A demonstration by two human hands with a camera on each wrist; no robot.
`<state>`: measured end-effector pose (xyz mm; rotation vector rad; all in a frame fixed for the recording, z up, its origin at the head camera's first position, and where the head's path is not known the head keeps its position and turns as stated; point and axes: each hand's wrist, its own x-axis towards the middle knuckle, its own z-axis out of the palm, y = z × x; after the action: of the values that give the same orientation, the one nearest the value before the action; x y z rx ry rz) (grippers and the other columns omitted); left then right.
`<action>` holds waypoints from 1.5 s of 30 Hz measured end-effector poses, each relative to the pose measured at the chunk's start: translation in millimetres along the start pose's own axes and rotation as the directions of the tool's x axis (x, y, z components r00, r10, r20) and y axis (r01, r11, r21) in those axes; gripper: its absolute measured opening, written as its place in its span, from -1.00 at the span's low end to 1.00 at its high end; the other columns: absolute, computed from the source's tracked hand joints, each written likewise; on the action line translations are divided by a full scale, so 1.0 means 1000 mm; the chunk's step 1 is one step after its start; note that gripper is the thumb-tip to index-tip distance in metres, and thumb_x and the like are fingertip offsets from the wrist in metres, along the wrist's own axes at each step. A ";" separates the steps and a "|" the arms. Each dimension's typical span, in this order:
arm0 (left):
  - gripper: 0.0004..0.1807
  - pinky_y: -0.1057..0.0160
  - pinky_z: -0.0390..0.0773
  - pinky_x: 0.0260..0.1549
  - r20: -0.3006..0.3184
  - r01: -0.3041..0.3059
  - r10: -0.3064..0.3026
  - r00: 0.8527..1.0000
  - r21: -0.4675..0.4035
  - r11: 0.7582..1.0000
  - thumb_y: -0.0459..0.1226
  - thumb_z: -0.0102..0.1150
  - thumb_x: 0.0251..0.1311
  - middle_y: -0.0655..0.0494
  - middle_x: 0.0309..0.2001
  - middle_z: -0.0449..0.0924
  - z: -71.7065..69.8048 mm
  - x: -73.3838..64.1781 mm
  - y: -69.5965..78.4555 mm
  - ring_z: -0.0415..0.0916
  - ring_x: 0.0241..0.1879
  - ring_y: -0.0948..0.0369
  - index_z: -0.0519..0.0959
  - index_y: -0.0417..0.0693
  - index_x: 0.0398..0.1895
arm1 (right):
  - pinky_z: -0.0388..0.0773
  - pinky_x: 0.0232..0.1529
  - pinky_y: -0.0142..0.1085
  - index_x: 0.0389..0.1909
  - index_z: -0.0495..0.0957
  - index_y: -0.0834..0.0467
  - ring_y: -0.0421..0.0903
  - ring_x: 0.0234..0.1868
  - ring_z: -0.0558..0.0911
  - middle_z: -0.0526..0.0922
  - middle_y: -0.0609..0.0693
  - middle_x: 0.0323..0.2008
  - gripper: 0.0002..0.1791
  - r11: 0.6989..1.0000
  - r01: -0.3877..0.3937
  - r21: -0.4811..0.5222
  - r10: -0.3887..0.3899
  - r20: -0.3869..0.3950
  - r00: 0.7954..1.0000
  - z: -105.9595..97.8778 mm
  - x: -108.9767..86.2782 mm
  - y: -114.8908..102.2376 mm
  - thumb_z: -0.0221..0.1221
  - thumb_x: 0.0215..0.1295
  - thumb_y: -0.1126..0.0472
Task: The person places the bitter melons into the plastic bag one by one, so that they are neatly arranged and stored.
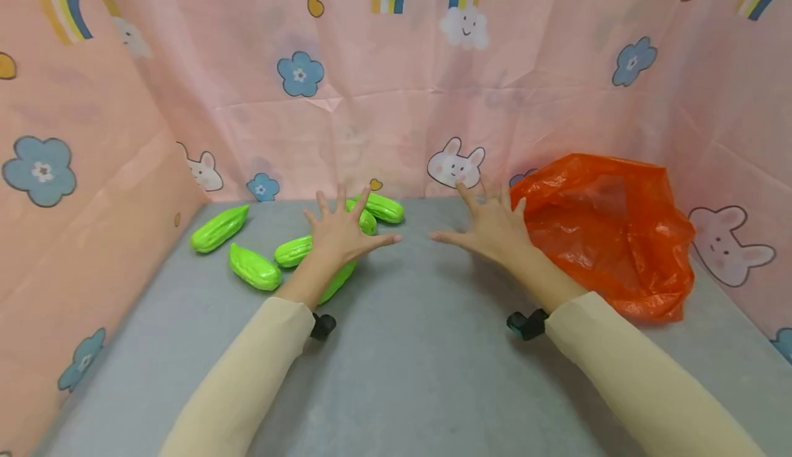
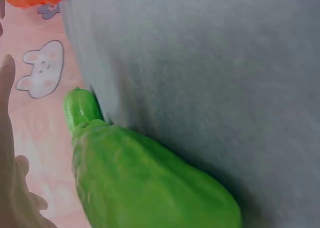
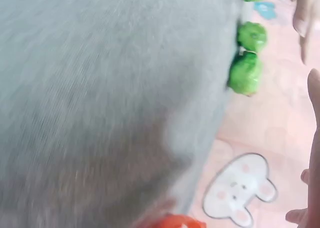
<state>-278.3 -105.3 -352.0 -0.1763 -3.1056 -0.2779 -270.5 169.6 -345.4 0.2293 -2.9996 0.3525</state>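
My left hand (image 1: 339, 233) is spread wide with its fingers apart, over a group of bright green ridged gourds. It partly hides a gourd (image 1: 293, 251) and another gourd (image 1: 338, 282); farther back lies a gourd (image 1: 383, 207) close to the rear cloth. In the left wrist view a large bumpy gourd (image 2: 150, 178) sits below that hand. My right hand (image 1: 495, 230), fingers likewise spread and holding nothing, is just left of a crumpled orange plastic bag (image 1: 603, 244). The right wrist view shows only part of this hand (image 3: 312, 173) at its edge.
Two more gourds lie at the left, one gourd (image 1: 219, 229) near the side cloth and one gourd (image 1: 254, 267) nearer the hand. A pink patterned cloth (image 1: 371, 127) walls the grey table (image 1: 402, 374) at the back and both sides.
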 end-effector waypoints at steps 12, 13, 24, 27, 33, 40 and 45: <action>0.24 -0.55 -0.11 0.39 -0.039 -0.049 0.048 0.998 -0.039 0.998 0.61 -0.01 -0.06 -0.07 0.67 -0.42 -0.013 -0.028 -0.029 -0.38 0.59 -0.38 -0.27 0.48 0.63 | -0.01 0.40 0.49 0.60 0.10 -0.11 0.35 0.62 -0.13 -0.04 0.21 0.62 0.13 0.987 0.136 0.090 -0.113 -0.220 0.969 -0.052 -0.045 0.054 0.33 0.07 -0.42; 0.24 -0.55 -0.10 0.39 -0.044 -0.054 0.052 0.998 -0.045 0.997 0.60 0.01 -0.04 -0.08 0.67 -0.40 -0.013 -0.030 -0.031 -0.37 0.59 -0.37 -0.27 0.47 0.63 | 0.00 0.39 0.50 0.60 0.10 -0.13 0.35 0.62 -0.13 -0.04 0.20 0.62 0.11 0.986 0.136 0.098 -0.110 -0.235 0.966 -0.054 -0.049 0.059 0.34 0.08 -0.40; 0.16 -0.38 0.03 0.47 -0.166 -0.179 0.145 0.975 -0.210 0.961 0.33 0.23 0.15 -0.13 0.64 -0.07 -0.009 -0.053 -0.039 -0.08 0.59 -0.28 -0.13 0.15 0.66 | 0.10 0.26 0.57 0.60 0.10 -0.10 0.26 0.63 -0.08 0.00 0.15 0.62 0.05 0.985 0.059 0.162 0.006 -0.377 0.926 -0.052 -0.094 0.119 0.41 0.14 -0.19; 0.11 -0.32 0.17 0.44 -0.196 -0.197 0.147 0.970 -0.267 0.943 0.25 0.30 0.16 -0.14 0.60 0.05 -0.007 -0.056 -0.039 0.00 0.57 -0.22 -0.04 0.12 0.65 | 0.01 0.37 0.52 0.57 0.17 -0.08 0.30 0.61 0.00 0.07 0.17 0.60 0.01 0.977 0.074 0.201 0.027 -0.458 0.889 -0.050 -0.102 0.135 0.43 0.12 -0.11; 0.05 -0.28 0.30 0.38 -0.211 -0.192 0.134 0.968 -0.283 0.940 0.20 0.31 0.18 -0.14 0.53 0.21 -0.003 -0.055 -0.042 0.11 0.54 -0.14 0.04 0.09 0.63 | -0.03 0.44 0.46 0.57 0.17 -0.05 0.27 0.61 0.01 0.07 0.14 0.61 -0.04 0.970 0.046 0.238 0.083 -0.504 0.860 -0.052 -0.105 0.164 0.39 0.19 -0.09; 0.07 -0.27 0.29 0.39 -0.173 -0.191 0.143 0.975 -0.311 0.931 0.13 0.33 0.19 -0.15 0.54 0.20 0.005 -0.060 -0.050 0.14 0.52 -0.16 -0.04 0.13 0.65 | 0.01 0.40 0.48 0.52 0.29 0.01 0.32 0.57 0.09 0.12 0.18 0.58 -0.15 0.956 0.036 0.292 0.130 -0.529 0.839 -0.044 -0.110 0.192 0.37 0.21 0.00; 0.06 -0.29 0.38 0.31 -0.136 -0.177 0.140 0.981 -0.318 0.931 0.11 0.34 0.19 -0.13 0.54 0.21 0.008 -0.061 -0.058 0.23 0.49 -0.16 -0.05 0.17 0.65 | 0.05 0.46 0.41 0.42 0.43 0.01 0.28 0.57 0.12 0.16 0.09 0.58 -0.31 0.920 0.025 0.390 0.198 -0.518 0.832 -0.039 -0.113 0.215 0.34 0.26 0.11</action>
<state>-224.8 -167.6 -371.5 -0.3997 -2.8896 -0.7724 -191.2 400.6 -370.0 0.0078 -2.3481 0.8565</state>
